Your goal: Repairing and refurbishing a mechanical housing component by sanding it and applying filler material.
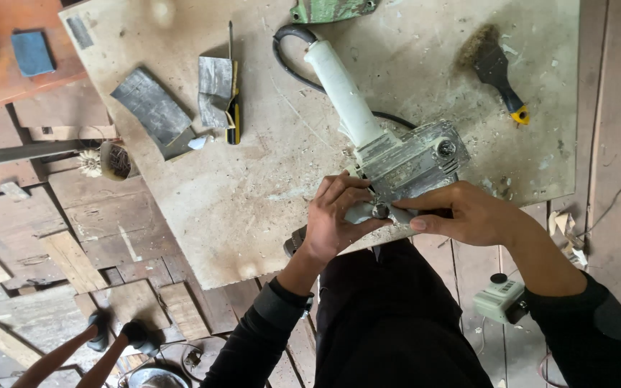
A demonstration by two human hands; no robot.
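A dusty power tool (404,162) with a long white handle lies on a pale plywood board (253,187), its metal head at the board's near edge. My left hand (336,215) grips the tool's front end, fingers curled around a small round fitting (380,210). My right hand (465,213) holds the head from the right, thumb and fingers pinching toward the same fitting. A black cord (289,61) loops from the handle's far end.
On the board lie a black-handled brush (494,68), a yellow-and-black knife (233,108), dark sandpaper sheets (152,108) and a green metal piece (328,8). A white electrical box (499,299) sits on the plank floor at right. Tool handles (109,341) show at lower left.
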